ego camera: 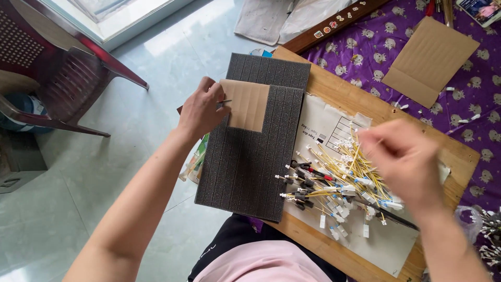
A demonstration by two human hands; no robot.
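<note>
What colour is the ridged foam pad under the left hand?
Dark grey, almost black, with lengthwise grooves. The foam pad shows best in the head view, under the left hand.

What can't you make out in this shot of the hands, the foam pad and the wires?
- Right hand, head view: motion-blurred, so its grip on the yellow wires is unreadable.
- Left hand: something thin between its fingers at the cardboard piece is too small to identify.
- Foam pad: the cardboard covers its upper part.
- Paper sheet: the wire bundle hides much of it.
- Phone: cut off by the top edge.

Cardboard piece flat on foam
</note>
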